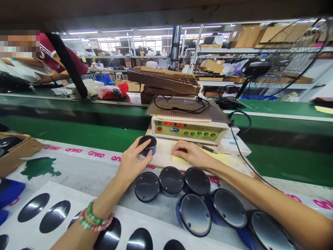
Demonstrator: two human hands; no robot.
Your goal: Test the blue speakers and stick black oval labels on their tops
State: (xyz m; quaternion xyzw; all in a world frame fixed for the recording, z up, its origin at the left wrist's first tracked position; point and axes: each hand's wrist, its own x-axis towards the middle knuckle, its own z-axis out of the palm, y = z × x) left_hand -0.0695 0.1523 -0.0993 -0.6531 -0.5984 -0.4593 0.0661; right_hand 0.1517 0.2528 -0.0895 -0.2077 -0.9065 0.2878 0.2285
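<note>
My left hand (130,163) grips a small round device (151,143) with a black top and blue side, thumb and fingers around its rim. It stands near the front of a cream control box (187,131) with red lights and green buttons. My right hand (191,152) rests beside it with fingers curled together over a yellow sheet (177,159) edged with small red dots. Whatever its fingertips hold is hidden. A black pen (206,148) lies behind my right wrist. Several more round devices (171,180) of the same kind stand below my hands, black faces up.
White sheets with black oval stickers (55,216) lie at the lower left, near a cardboard box (15,152). A green conveyor belt (104,128) runs behind the table. A fan (283,62) stands at right; a co-worker in a maroon shirt (65,60) is at upper left.
</note>
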